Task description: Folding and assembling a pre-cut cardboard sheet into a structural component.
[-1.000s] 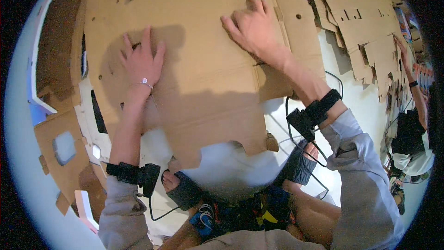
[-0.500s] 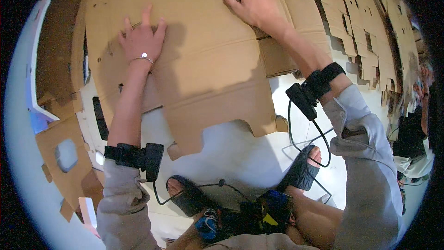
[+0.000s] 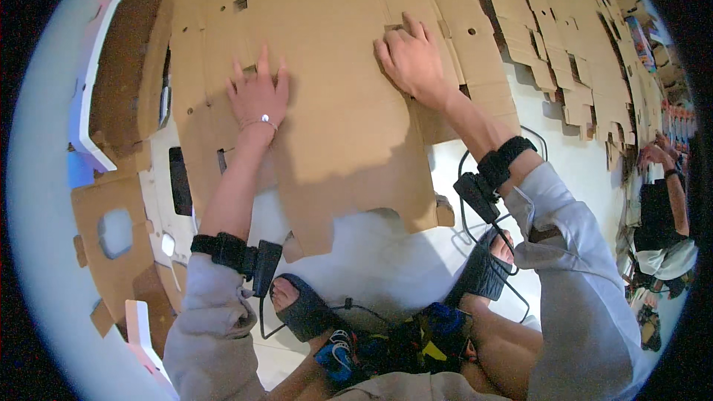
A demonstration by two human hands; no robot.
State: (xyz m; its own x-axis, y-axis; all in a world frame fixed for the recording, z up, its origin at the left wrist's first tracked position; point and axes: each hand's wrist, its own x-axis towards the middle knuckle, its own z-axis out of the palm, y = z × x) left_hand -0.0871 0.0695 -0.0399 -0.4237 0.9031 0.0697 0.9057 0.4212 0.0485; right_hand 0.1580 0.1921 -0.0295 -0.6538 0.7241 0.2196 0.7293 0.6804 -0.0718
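A large flat brown cardboard sheet (image 3: 334, 134) with cut-out slots and tabs lies on the white floor in front of me. My left hand (image 3: 258, 95) rests palm down on its left part, fingers spread, a thin bracelet at the wrist. My right hand (image 3: 412, 61) presses flat on the upper right part of the same sheet, fingertips near a small slot. Both forearms carry black strapped devices (image 3: 486, 182) with cables. Neither hand holds anything.
More flat cardboard blanks (image 3: 564, 37) lie in a row at the upper right. Cardboard scraps and a white panel (image 3: 93, 82) sit on the left. My sandalled feet (image 3: 301, 310) are below the sheet. Another person (image 3: 661, 208) crouches at the right edge.
The cardboard sheet has slid away from me under both palms, uncovering more white floor and my feet. Both hands stay flat on it.
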